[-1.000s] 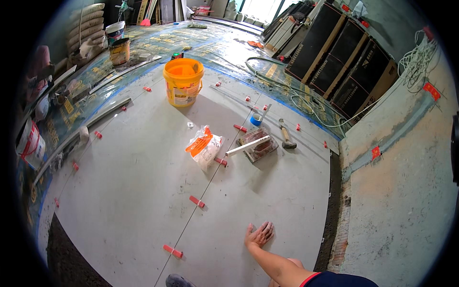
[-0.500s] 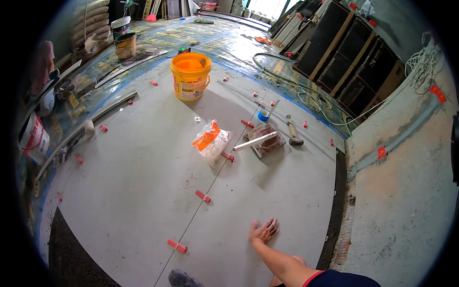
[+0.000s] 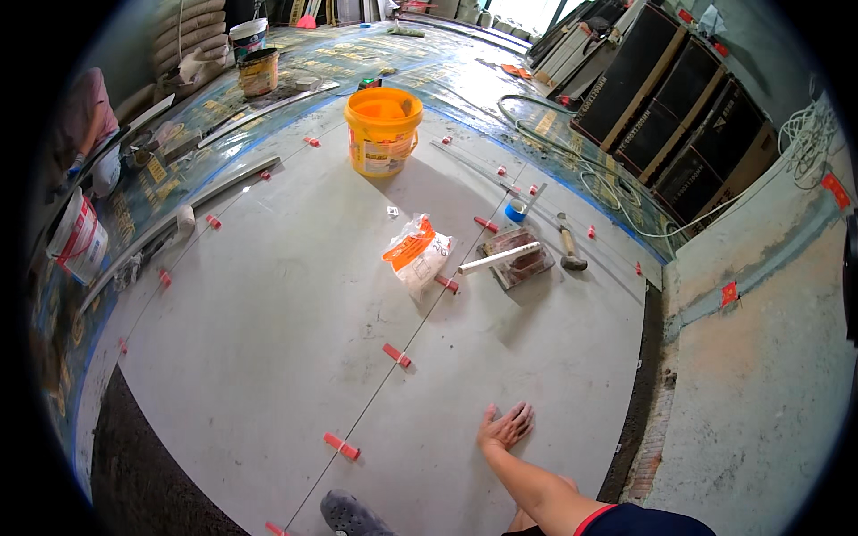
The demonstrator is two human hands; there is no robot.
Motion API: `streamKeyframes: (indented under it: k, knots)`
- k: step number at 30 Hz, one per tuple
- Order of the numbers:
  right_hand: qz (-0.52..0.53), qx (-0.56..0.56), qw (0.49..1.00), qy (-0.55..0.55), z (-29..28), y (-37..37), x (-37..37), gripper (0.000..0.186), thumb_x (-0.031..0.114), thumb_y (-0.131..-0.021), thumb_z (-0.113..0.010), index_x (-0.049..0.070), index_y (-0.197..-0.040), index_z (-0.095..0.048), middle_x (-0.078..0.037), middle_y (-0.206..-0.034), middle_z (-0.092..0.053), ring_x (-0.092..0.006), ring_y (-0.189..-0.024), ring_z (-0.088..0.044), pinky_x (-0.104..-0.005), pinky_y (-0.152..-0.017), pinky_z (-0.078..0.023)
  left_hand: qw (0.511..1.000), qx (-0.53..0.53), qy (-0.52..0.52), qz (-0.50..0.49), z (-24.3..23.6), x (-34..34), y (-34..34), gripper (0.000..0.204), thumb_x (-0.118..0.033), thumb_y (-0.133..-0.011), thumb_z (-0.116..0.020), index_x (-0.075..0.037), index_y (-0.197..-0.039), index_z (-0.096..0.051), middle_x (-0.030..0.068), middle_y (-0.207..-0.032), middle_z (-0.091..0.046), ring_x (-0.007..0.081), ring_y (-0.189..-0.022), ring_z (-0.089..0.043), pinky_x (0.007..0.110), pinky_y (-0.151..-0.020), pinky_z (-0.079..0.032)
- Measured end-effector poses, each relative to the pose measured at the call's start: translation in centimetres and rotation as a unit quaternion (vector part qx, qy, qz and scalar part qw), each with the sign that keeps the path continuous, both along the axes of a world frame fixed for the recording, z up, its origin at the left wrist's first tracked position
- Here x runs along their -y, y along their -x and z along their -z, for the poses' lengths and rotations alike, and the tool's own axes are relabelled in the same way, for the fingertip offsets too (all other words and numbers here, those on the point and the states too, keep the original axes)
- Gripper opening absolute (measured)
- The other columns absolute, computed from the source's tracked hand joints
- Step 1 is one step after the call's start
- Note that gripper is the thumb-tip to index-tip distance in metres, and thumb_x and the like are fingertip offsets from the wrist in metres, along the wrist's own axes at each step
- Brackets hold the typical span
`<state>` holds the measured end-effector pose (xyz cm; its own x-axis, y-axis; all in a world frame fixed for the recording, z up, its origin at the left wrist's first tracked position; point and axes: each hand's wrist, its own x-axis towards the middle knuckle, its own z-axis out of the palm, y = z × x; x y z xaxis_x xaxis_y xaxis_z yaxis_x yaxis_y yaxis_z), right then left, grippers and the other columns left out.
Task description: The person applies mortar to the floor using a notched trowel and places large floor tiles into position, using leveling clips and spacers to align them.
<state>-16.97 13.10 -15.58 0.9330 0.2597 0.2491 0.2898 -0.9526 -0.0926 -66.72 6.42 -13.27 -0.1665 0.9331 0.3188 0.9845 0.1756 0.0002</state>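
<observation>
My right hand lies palm down on the large grey floor tiles, fingers spread and nothing held. The bare forearm reaches in from the lower right, below a navy sleeve with red trim. My left hand is out of sight. Along the seam left of the hand sit red levelling wedges, one of them fairly near. Farther off, a clear and orange plastic bag rests on the tiles. Beside it are a stained square pad with a white bar handle, a hammer and a blue tape roll.
A yellow bucket stands toward the back. My grey clog is at the lower edge. Dark boxes lean at the right wall near coiled cable. At the far left a person sits near a white pail.
The view has turned slightly left, so the scene sits farther right and more of the other person shows. My right hand stays flat at about the same place on the tile.
</observation>
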Motion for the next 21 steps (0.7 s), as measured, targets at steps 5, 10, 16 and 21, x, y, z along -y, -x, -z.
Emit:
streamKeyframes:
  k: [5, 10, 16, 21]
  knots:
    - [0.007, 0.015, 1.000, -0.006, 0.2, -0.1, 0.0, 0.076, 0.048, -0.083, -0.050, -0.003, -0.135, -0.030, -0.016, -0.141, -0.029, -0.0311, -0.134, -0.022, -0.0488, -0.108, -0.015, 1.000, -0.003, 0.005, 0.026, 2.0, 0.7, 1.6, 0.059, -0.035, -0.094, -0.041, 0.012, -0.128, -0.032, 0.0329, -0.124, -0.040, 0.0487, -0.115, -0.039, 0.054, -0.098, -0.033]
    - [0.003, -0.011, 1.000, -0.009, 0.6, -0.3, 0.2, 0.078, 0.049, -0.082, -0.050, -0.004, -0.136, -0.029, -0.016, -0.142, -0.027, -0.0322, -0.134, -0.020, -0.0495, -0.109, -0.013, 0.999, -0.004, -0.006, 0.035, 2.7, 0.9, 2.0, 0.060, -0.037, -0.095, -0.040, 0.013, -0.127, -0.032, 0.0344, -0.123, -0.039, 0.0492, -0.115, -0.039, 0.055, -0.097, -0.033]
    - [0.003, -0.018, 1.000, -0.006, 0.5, -0.5, 0.3, 0.078, 0.049, -0.082, -0.049, -0.004, -0.136, -0.028, -0.016, -0.142, -0.026, -0.0325, -0.134, -0.019, -0.0496, -0.109, -0.012, 0.999, -0.018, 0.023, 0.016, 3.5, 1.1, 2.3, 0.061, -0.037, -0.094, -0.041, 0.014, -0.126, -0.032, 0.0348, -0.124, -0.038, 0.0487, -0.115, -0.039, 0.054, -0.097, -0.034]
    - [-0.011, -0.001, 1.000, -0.004, 0.2, -0.5, 0.3, 0.077, 0.049, -0.083, -0.048, -0.004, -0.134, -0.031, -0.017, -0.141, -0.028, -0.0318, -0.133, -0.021, -0.0501, -0.108, -0.014, 1.000, -0.011, 0.005, 0.016, 3.3, 1.0, 1.9, 0.061, -0.037, -0.094, -0.041, 0.013, -0.127, -0.032, 0.0347, -0.127, -0.035, 0.0487, -0.117, -0.037, 0.054, -0.098, -0.033]
